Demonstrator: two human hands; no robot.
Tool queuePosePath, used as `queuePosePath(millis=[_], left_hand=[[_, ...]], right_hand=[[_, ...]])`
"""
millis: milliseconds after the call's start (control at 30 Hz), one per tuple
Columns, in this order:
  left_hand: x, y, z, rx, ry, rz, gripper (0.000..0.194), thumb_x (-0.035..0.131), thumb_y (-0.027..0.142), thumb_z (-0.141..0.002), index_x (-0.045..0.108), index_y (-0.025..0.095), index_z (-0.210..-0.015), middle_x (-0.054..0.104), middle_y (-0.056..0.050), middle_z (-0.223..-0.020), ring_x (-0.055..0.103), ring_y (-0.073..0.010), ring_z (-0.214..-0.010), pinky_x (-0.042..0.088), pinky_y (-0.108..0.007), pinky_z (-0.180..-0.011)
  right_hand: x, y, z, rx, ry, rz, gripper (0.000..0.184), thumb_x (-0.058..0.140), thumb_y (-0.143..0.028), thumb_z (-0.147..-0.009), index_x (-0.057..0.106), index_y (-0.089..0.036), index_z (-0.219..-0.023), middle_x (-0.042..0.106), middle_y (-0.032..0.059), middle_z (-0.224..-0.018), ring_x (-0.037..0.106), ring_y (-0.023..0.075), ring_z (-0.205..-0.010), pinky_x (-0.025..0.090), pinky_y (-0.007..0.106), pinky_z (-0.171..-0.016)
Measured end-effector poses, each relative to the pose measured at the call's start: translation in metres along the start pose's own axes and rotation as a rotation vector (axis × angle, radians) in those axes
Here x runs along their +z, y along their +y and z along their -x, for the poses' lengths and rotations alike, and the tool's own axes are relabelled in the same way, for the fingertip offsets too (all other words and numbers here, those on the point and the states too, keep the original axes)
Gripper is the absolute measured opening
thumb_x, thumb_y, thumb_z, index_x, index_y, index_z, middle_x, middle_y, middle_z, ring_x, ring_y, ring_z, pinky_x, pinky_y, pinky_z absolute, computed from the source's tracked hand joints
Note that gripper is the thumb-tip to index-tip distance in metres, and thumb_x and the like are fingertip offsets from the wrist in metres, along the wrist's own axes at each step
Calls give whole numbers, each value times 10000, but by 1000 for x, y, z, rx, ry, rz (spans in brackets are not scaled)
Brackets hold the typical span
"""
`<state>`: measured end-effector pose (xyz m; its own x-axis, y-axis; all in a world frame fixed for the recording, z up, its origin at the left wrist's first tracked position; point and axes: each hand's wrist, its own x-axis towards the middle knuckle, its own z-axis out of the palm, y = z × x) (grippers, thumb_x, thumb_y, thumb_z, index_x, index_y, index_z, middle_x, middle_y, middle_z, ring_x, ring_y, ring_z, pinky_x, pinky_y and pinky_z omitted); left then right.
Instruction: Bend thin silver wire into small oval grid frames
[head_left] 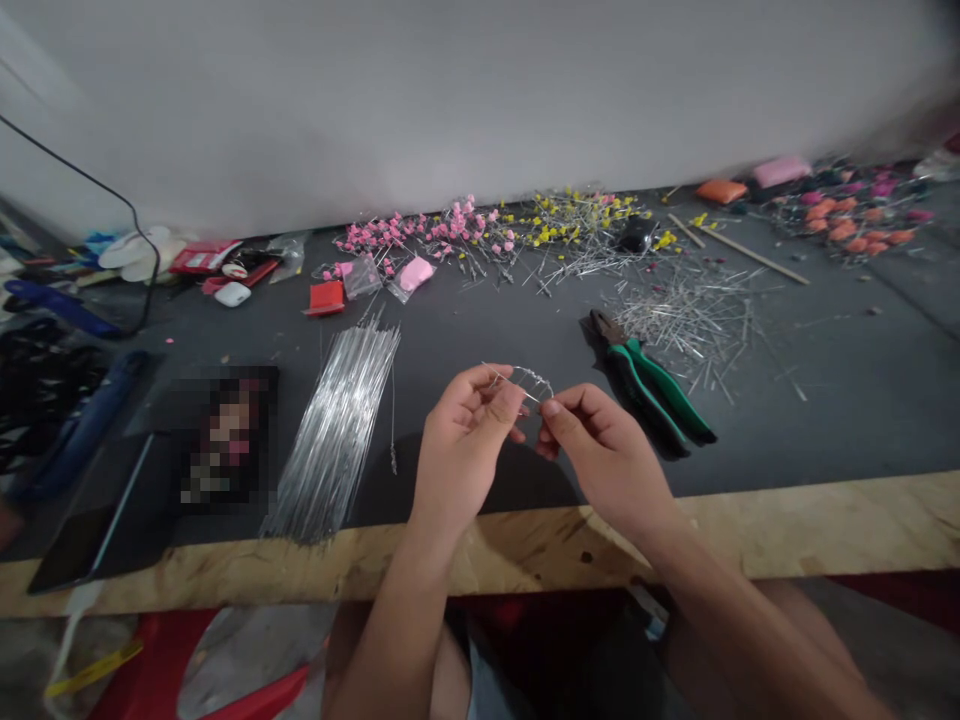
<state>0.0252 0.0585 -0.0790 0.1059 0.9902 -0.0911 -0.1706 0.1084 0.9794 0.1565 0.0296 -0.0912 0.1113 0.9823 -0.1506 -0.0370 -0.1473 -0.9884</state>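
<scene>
We pinch a thin twisted wire (534, 378) between the fingertips of our left hand (466, 425) and right hand (592, 430), its curved length bridging them above the dark tabletop (442, 340). Both grips are narrow, closed on that wire. Just right of our right hand lie green-handled pliers (656, 385); left of our left hand is a bundle of straight silver wires (337, 430). Pink beaded stems (431, 235) and yellow beaded stems (577, 218) lie along the far side.
</scene>
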Motion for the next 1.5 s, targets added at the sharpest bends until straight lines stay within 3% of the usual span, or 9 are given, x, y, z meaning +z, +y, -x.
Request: queuePosePath(millis=[200, 500, 1200, 1500], left_hand=[[1, -4, -2, 33, 128, 130, 152, 686, 334, -809, 684, 183, -822, 648, -15, -826, 575, -90, -669, 476, -187, -522], [-1, -4, -3, -20, 91, 241, 120, 683, 278, -813, 683, 166, -772, 658, -11, -788, 608, -82, -631, 513, -196, -563], [4, -3, -1, 41, 154, 160, 140, 739, 288, -759, 685, 168, -806, 664, -3, -733, 624, -95, -653, 527, -191, -573], [5, -4, 1, 185, 233, 26, 97, 733, 265, -762, 689, 189, -803, 692, 0, -751, 640, -104, -645, 538, -209, -579]], right_hand=[[1, 3, 2, -16, 0, 134, 164, 532, -343, -897, 560, -212, -802, 620, -8, -681, 576, 140, -651, 450, 276, -631], [3, 3, 1, -3, -13, 45, 171, 546, -348, -894, 564, -209, -796, 629, -8, -689, 592, 132, -658, 466, 266, -645], [2, 3, -1, -12, -3, 36, 190, 550, -371, -883, 556, -209, -784, 628, -1, -671, 589, 146, -648, 464, 283, -638], [-1, 2, -7, 8, -25, 166, 255, 522, -416, -887, 530, -211, -735, 577, -10, -654, 533, 146, -638, 417, 277, -612]])
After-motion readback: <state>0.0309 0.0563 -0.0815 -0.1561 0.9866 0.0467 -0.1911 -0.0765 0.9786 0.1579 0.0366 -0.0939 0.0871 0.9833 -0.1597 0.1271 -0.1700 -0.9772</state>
